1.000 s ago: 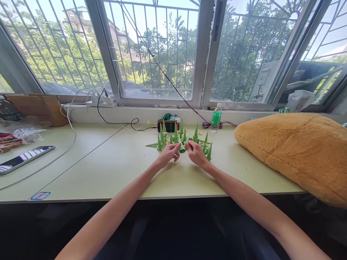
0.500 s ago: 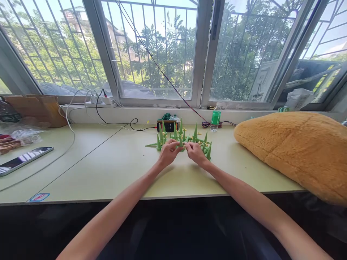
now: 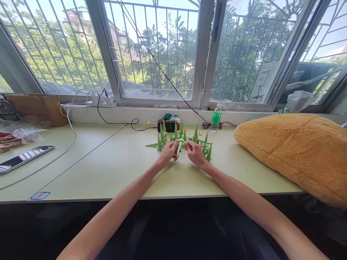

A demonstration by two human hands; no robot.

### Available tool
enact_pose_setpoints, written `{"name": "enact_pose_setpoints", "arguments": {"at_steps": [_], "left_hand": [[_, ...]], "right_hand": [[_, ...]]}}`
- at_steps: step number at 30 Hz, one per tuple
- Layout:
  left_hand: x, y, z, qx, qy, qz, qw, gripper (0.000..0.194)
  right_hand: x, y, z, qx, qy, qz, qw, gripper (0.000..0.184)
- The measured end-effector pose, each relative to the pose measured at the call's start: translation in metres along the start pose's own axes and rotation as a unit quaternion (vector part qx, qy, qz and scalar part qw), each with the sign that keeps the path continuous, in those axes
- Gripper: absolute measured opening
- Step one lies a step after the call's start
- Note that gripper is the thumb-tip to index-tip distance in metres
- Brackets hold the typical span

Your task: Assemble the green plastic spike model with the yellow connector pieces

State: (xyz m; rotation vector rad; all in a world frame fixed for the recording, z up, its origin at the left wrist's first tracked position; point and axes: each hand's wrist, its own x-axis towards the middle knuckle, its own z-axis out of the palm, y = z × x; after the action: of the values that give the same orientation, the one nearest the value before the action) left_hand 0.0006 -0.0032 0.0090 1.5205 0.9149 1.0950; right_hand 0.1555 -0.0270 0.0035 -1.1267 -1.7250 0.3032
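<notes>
My left hand (image 3: 168,152) is closed on a green pointed cone piece (image 3: 180,144), whose tip tilts down toward me. Close on its right, my right hand (image 3: 195,151) is pinched; its fingertips meet near the base of that cone, and whatever small thing they hold is too small to make out. Around and behind both hands stand several more green cones (image 3: 195,133) with small yellow parts (image 3: 200,134) among them. One green cone (image 3: 151,145) lies flat at the left, pointing left. Others at the right are partly hidden by my right hand.
Behind the cones a phone with a lit timer (image 3: 170,126) leans upright. A green-labelled water bottle (image 3: 216,118) stands back right. A large tan plush cushion (image 3: 295,155) covers the table's right side. At left lie another phone (image 3: 25,159), cables and a cardboard box (image 3: 51,110).
The cone in my left hand has gone from upright to tilted, its point now toward me. My left fingers have shifted lower around it. My right hand stays pinched beside it.
</notes>
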Motion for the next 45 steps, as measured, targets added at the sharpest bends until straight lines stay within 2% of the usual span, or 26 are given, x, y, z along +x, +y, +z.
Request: {"name": "enact_pose_setpoints", "arguments": {"at_steps": [5,13,18,24,29,33,36,40,43,45], "left_hand": [[-0.0024,0.0019,-0.0018,-0.044,-0.032,-0.041,0.998,0.049],[0.0007,-0.0023,-0.0045,-0.118,-0.051,-0.042,0.991,0.048],[0.0009,-0.0035,-0.0069,-0.132,-0.055,-0.055,0.988,0.047],[-0.0005,-0.0032,-0.008,-0.126,-0.08,-0.064,0.987,0.047],[-0.0013,-0.0043,-0.0083,-0.096,-0.082,-0.049,0.991,0.049],[-0.0028,-0.005,-0.0086,-0.062,-0.088,-0.015,0.994,0.048],[-0.0031,-0.0056,-0.0087,-0.048,-0.085,0.005,0.995,0.047],[-0.0025,-0.0061,-0.0084,-0.028,-0.076,0.03,0.996,0.046],[-0.0026,-0.0047,-0.0074,-0.01,-0.06,0.048,0.997,0.046],[-0.0029,-0.0034,-0.0064,0.002,-0.05,0.057,0.997,0.046]], "right_hand": [[-0.0017,0.0049,0.0032,-0.016,-0.032,-0.034,0.999,0.036],[-0.0006,0.008,0.0025,-0.041,-0.027,-0.063,0.997,0.033],[-0.0017,0.0062,0.0037,-0.024,-0.045,-0.073,0.996,0.03],[-0.0038,0.0061,0.0022,-0.015,-0.034,-0.077,0.996,0.03],[-0.0042,0.0042,0.0012,0.004,-0.038,-0.057,0.998,0.03],[-0.0044,0.0025,0.0038,0.095,-0.069,0.02,0.993,0.034],[-0.0037,0.0024,0.0067,0.24,-0.12,0.105,0.958,0.038],[-0.0004,0.0024,0.0067,0.414,-0.164,0.2,0.873,0.04],[0.0022,0.0012,0.0039,0.488,-0.189,0.279,0.805,0.037],[0.003,-0.0001,0.0026,0.514,-0.191,0.306,0.778,0.035]]}}
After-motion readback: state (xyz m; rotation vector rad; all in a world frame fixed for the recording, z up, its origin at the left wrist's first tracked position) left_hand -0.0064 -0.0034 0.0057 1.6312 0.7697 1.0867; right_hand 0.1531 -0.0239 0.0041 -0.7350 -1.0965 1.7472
